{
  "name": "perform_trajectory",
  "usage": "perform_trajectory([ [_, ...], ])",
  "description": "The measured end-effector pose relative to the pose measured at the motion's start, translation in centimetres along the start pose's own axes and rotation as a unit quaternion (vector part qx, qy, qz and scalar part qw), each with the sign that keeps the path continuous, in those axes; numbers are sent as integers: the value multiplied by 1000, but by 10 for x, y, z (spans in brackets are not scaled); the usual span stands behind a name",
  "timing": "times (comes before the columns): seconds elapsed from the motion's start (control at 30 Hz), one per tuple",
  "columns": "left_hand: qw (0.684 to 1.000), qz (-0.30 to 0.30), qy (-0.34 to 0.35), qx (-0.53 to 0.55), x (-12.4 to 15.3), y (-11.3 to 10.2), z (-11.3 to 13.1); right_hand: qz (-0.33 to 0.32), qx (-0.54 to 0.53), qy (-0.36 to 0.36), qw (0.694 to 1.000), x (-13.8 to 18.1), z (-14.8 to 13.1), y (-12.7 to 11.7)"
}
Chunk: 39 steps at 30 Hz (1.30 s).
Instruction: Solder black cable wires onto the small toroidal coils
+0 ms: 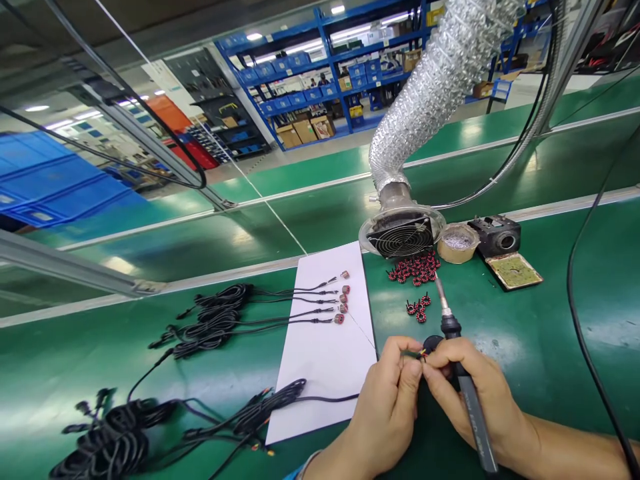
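My left hand is closed in a pinch on the end of a black cable, where thin coloured wires stick out. Against those wires press the thumb and forefinger of my right hand. That same hand also carries a soldering iron, its tip pointing away from me toward the small red-and-black rings. Just behind the fingertips sits a round black thing, partly hidden. Four-sided white paper lies left of my hands, with several cables ending at small reddish round parts on it.
Several red-and-black rings lie beneath a fume extractor fan on a silver duct. A tape roll and an iron stand with sponge are to its right. Black cable bundles cover the left bench.
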<state>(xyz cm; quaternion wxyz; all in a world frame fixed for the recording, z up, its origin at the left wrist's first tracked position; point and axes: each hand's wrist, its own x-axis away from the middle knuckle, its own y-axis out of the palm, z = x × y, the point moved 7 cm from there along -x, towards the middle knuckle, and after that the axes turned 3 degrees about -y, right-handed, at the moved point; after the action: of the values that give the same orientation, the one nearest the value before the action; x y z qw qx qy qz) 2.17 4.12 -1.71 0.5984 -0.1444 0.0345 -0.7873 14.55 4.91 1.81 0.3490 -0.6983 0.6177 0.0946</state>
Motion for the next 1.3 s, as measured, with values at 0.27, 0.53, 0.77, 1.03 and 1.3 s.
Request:
perform_trajectory([
  [0.27,995,-40,-45,81,-16,-8,-2,-47,-11,7,999,-6,13,-18],
  [0.53,993,-79,-67,64,-17,-2,-1,-87,-58,-20,994,-6,18,-7],
  [0.77,995,-83,-46,-38,-14,-2,2,-101,-21,-83,991,-14,6,-10],
  [1.03,983,-103,-10,-154,-10,-2,16,-144,23,-173,974,-21,-4,-4],
  [1.3,987,-127,-52,-84,-13,-8,7,-190,19,-172,966,-15,4,-11],
])
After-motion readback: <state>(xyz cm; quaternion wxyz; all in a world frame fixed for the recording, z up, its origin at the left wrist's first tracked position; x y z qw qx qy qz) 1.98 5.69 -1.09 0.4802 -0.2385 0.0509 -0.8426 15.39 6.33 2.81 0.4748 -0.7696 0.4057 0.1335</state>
